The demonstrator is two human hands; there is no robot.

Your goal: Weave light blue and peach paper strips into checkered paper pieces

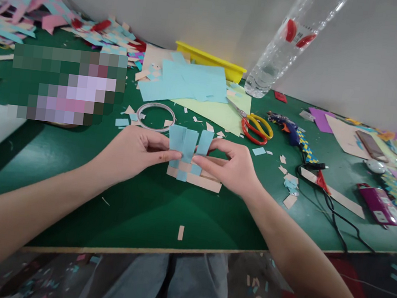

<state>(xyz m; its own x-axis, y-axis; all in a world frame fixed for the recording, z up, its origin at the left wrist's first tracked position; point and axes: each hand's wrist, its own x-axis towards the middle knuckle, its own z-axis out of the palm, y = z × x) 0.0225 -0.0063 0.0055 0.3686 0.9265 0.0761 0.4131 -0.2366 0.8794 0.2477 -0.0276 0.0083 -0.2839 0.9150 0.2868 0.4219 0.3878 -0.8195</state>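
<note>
While both hands worked just above the green table (148, 210), they held a small woven mat of light blue and tan paper strips (191, 165) between them. The left hand (137, 151) pinched its left edge with thumb and fingers, and the right hand (234, 167) pinched its right edge the same way. The mat looked very light, thin and floppy, easy to bend or tear, and its strips could slip apart. Holding it softly by both edges seemed safest. Yellow-handled scissors (256, 127) lay near.
</note>
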